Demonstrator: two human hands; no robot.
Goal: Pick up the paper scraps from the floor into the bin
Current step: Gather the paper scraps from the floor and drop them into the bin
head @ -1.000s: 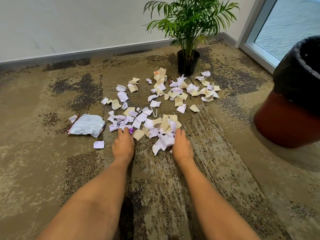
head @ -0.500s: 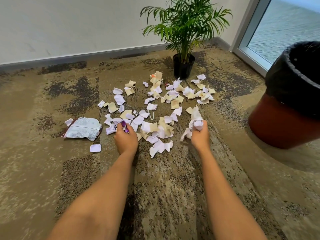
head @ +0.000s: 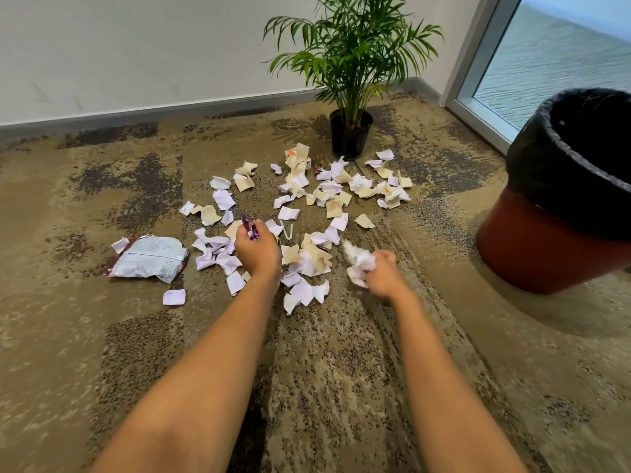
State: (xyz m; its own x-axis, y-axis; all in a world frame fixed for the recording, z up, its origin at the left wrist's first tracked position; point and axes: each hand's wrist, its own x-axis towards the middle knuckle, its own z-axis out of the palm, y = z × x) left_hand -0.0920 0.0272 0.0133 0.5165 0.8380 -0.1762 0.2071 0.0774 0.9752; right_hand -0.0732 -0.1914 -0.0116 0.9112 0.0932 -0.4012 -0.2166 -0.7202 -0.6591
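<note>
Head view: left hand (head: 256, 255) curled round purple wrapper (head: 250, 228); right hand (head: 384, 274) clenched on white paper scraps (head: 359, 262), above floor (head: 341, 370).

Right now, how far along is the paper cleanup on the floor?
Barely started. The right hand grips a wad of white scraps; the left hand holds a purple wrapper. Most scraps and a foil packet remain on the carpet; the bin stands at right.
</note>
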